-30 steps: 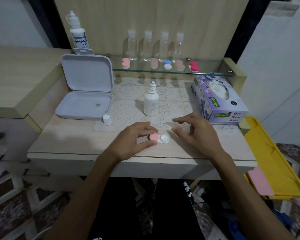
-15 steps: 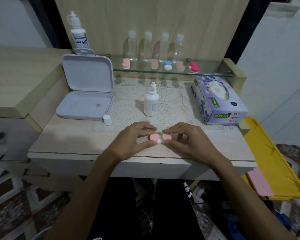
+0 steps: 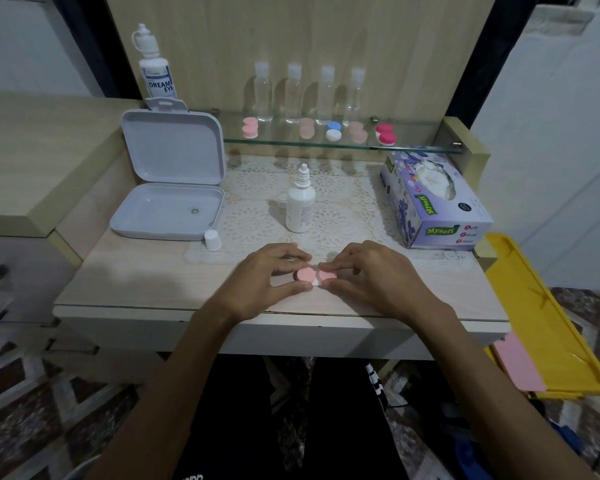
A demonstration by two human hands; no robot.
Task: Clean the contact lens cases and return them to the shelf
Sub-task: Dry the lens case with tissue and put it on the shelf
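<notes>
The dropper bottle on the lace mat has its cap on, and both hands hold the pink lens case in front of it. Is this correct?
Not quite. In the head view the dropper bottle is uncapped; its white cap stands beside the open box. The rest is right.

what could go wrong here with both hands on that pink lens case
1. The solution bottle stands uncapped just behind the hands, its cap off to the side; lifting the lens case toward the glass shelf could tip it and spill it.
2. The right hand pinches the right cap while the left hand holds the other side; a crooked cap may not seal.
3. The shelf already holds several cases, so setting this one down could knock one off.
</notes>
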